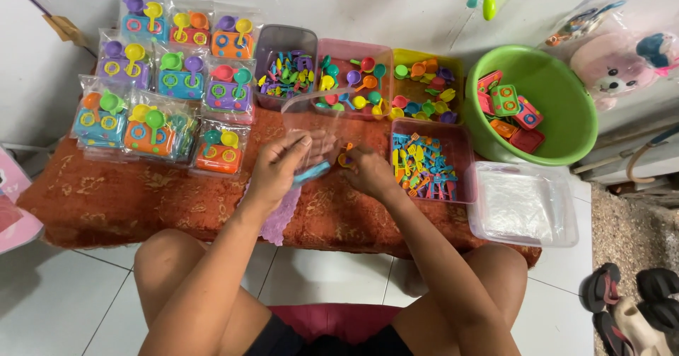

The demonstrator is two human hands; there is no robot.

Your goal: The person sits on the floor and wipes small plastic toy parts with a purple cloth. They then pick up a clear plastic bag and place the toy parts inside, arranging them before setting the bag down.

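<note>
My left hand point(277, 168) grips the edge of a clear plastic bag point(312, 112) that stands open over the red patterned cloth point(127, 200). A blue toy piece point(311, 173) sits at the bag's lower edge by my left fingers. My right hand point(368, 172) is closed around small toy pieces, with an orange toy piece point(344, 156) showing at the bag's mouth. A purple mat point(280, 218) lies under my left wrist.
Several packed toy sets in bags point(159, 80) lie at the left. Boxes of small coloured toys point(353, 80) line the back; one box point(431, 165) is right of my hand. A green basin point(537, 105) and a clear box of bags point(523, 204) stand right.
</note>
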